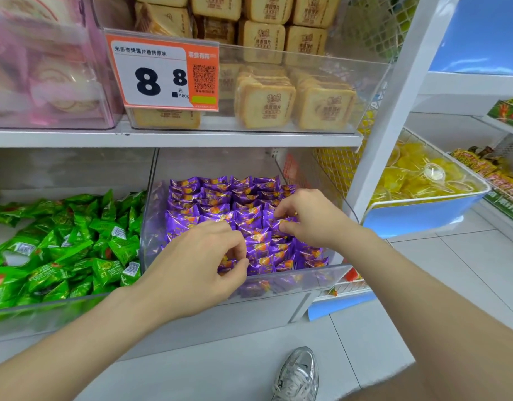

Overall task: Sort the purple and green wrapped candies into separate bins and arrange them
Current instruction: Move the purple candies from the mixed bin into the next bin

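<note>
I see a white shelf (174, 138) running flat across the far side, with two clear, hard-walled plastic bins below it. The left bin (46, 314) is heaped with green candies (75, 241): glossy foil pillows with crimped ends, lying loose at every angle. The right bin (316, 273) holds the purple candies (220, 198), the same shiny crinkled foil with an orange mark, packed in tidy rows from the far wall to the near wall.

On the shelf sits another clear bin (307, 68) of square, toast-shaped packets (264, 102), tan and matte, with an orange-edged price tag (162, 73) on its front. Far right, a blue-fronted wire basket (423, 215) carries translucent yellow cups.

Both hands are inside the right bin. My view of the left hand (197, 264) shows it at the near rows, fingers curled and thumb pinching a purple wrapper. The right hand (310, 218) is farther in and to the right, fingertips pinched on another purple wrapper.

A silver sneaker (298, 374) rests on the pale tiled floor, nearest me.
</note>
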Available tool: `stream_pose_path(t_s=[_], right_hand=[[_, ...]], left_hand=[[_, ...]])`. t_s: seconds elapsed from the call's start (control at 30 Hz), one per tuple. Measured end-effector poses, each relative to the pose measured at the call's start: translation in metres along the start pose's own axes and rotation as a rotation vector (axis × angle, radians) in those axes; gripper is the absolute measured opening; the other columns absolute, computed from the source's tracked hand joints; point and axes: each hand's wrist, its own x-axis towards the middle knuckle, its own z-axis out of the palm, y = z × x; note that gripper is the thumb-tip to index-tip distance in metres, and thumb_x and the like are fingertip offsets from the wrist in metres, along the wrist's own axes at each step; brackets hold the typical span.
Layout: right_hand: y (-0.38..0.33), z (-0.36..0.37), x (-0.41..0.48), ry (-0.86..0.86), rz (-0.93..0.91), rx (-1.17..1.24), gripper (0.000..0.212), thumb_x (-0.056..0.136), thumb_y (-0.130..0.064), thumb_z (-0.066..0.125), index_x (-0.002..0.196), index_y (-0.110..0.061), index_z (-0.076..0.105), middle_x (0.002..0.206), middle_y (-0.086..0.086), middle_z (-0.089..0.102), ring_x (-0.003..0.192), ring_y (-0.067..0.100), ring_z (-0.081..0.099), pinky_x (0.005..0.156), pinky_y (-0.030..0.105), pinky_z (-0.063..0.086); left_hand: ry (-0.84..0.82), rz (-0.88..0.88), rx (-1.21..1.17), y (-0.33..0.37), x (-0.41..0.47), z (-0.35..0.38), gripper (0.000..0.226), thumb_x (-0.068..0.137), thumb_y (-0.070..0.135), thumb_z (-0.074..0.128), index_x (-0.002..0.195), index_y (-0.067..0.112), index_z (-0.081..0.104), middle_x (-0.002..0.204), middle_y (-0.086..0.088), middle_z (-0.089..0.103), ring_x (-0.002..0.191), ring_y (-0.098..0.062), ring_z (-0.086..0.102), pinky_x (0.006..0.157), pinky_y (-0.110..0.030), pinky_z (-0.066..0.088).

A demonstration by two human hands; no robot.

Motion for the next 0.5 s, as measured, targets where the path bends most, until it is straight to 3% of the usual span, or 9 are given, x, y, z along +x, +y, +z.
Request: stream_pose_path(t_s=[0.1, 0.23, 0.33, 0.5], right_hand=[[-0.002, -0.003, -0.002, -0.001, 0.009, 0.003, 0.024, 0.09, -0.029, 0.08, 0.114, -0.025, 0.078, 0.111, -0.004, 0.075, 0.096, 0.016, 0.066, 0.088, 0.032, 0.054], [-0.004, -0.005, -0.004, 0.002, 0.036, 0.009, 0.012, 0.091, -0.017, 0.077, 0.101, -0.022, 0.08, 0.086, -0.009, 0.071, 0.071, 0.004, 0.06, 0.083, 0.028, 0.055], [-0.007, -0.003, -0.002, 0.018, 0.045, 0.045, 0.013, 0.094, -0.01, 0.073, 0.095, -0.021, 0.08, 0.085, -0.005, 0.072, 0.08, 0.012, 0.069, 0.087, 0.034, 0.059], [-0.013, 0.001, 0.002, 0.041, -0.025, 0.039, 0.023, 0.095, -0.005, 0.068, 0.109, -0.017, 0.08, 0.104, 0.001, 0.078, 0.097, 0.017, 0.072, 0.093, 0.034, 0.058]], left_hand=[[-0.004, -0.011, -0.006, -0.001, 0.0, -0.001, 0.013, 0.09, 0.047, 0.055, 0.082, 0.036, 0.057, 0.081, 0.017, 0.057, 0.083, -0.004, 0.056, 0.073, -0.034, 0.052], [-0.015, -0.017, -0.012, -0.001, 0.0, -0.001, 0.012, 0.089, 0.046, 0.054, 0.082, 0.037, 0.056, 0.081, 0.017, 0.058, 0.082, -0.005, 0.057, 0.072, -0.034, 0.053], [-0.03, -0.019, -0.013, -0.002, 0.0, 0.0, 0.011, 0.089, 0.045, 0.054, 0.082, 0.037, 0.056, 0.081, 0.017, 0.059, 0.08, -0.006, 0.059, 0.071, -0.035, 0.054], [-0.039, -0.021, -0.016, -0.002, -0.001, 0.001, 0.011, 0.089, 0.044, 0.053, 0.082, 0.037, 0.056, 0.081, 0.017, 0.059, 0.079, -0.004, 0.06, 0.07, -0.035, 0.054]])
